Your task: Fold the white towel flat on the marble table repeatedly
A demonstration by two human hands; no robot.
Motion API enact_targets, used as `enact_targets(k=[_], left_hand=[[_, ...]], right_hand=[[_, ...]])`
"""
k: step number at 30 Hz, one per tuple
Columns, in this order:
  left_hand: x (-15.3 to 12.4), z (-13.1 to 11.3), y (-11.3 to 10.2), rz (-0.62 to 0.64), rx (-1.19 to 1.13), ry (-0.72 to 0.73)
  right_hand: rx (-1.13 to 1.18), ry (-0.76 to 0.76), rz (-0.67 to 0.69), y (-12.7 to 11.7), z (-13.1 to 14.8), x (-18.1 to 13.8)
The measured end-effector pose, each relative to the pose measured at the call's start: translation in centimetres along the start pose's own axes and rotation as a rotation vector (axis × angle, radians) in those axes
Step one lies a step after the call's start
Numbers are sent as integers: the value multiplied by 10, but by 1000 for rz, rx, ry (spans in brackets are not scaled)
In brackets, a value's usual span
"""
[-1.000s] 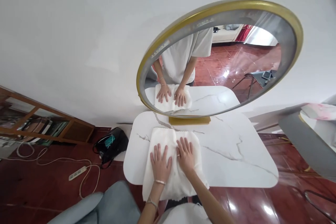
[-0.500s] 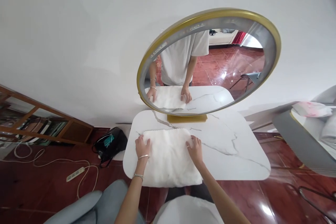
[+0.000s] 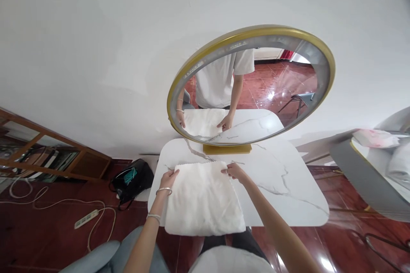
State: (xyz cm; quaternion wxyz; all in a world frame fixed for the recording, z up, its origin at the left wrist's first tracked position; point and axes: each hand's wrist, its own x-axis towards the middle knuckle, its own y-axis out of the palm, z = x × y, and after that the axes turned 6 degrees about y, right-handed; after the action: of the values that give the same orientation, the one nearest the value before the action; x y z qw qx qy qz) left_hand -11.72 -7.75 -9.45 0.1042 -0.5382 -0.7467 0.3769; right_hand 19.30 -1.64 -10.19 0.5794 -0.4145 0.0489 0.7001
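Note:
A white towel lies spread on the white marbled tabletop, its near edge reaching the table's front edge. My left hand pinches the towel's far left corner, thumb on top. At the far right corner, my right hand grips the cloth between thumb and fingers. Behind the towel stands a round gold-framed mirror on a gold base; both hands and the towel show in its reflection.
Left of the table, a black bag sits low by the wall, near a power strip with a trailing cord. A wooden shelf stands further left. On the right is a grey-sided table bearing a pink-white packet.
Both hands have gone from resting on the towel's sides to pinching its far corners. The towel's far right edge has shifted slightly left. The camera view has tilted a little.

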Motion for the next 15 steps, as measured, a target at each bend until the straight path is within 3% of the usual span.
enact_targets(k=[3, 7, 11, 15], left_hand=[[-1, -11, -10, -29, 8, 68], [-7, -31, -37, -138, 41, 196], [-14, -68, -65, -265, 46, 365], [-7, -124, -75, -402, -351, 531]], right_hand=[[43, -104, -36, -3, 4, -9], [151, -281, -208, -18, 10, -25], [347, -372, -375, -41, 36, -43], [785, -587, -540, -53, 88, -67]])
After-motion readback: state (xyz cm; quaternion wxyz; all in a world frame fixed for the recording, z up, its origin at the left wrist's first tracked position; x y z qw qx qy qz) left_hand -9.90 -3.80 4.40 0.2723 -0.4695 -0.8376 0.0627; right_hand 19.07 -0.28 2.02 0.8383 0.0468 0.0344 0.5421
